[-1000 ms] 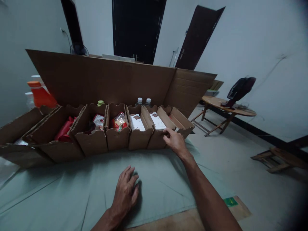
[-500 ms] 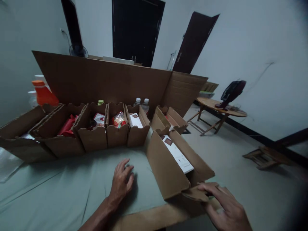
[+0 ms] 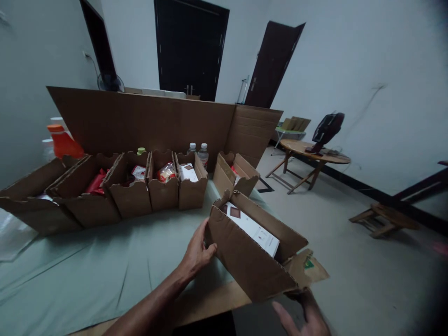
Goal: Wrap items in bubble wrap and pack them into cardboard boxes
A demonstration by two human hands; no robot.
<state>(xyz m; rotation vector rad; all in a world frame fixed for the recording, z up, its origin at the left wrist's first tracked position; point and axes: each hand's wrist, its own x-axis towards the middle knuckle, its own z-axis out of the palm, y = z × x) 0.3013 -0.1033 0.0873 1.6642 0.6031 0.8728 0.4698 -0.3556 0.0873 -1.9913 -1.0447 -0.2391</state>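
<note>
A long, narrow cardboard box [image 3: 250, 254] is lying at the near right corner of the worktop [image 3: 105, 275], its near end jutting past the edge. The left hand [image 3: 199, 249] is pressing against the box's far left corner, fingers curled around the cardboard edge and gripping it. The right hand [image 3: 304, 316] is sitting under the box's near end, at the bottom of the view, fingers spread and touching the underside; whether it is clasping anything cannot be told. Inside the box a white carton [image 3: 252, 228] is lying lengthwise. Well beyond the hands, a row of open cardboard trays [image 3: 133, 196] is standing along the worktop, with a tall cardboard sheet [image 3: 147, 121] rising behind it.
</note>
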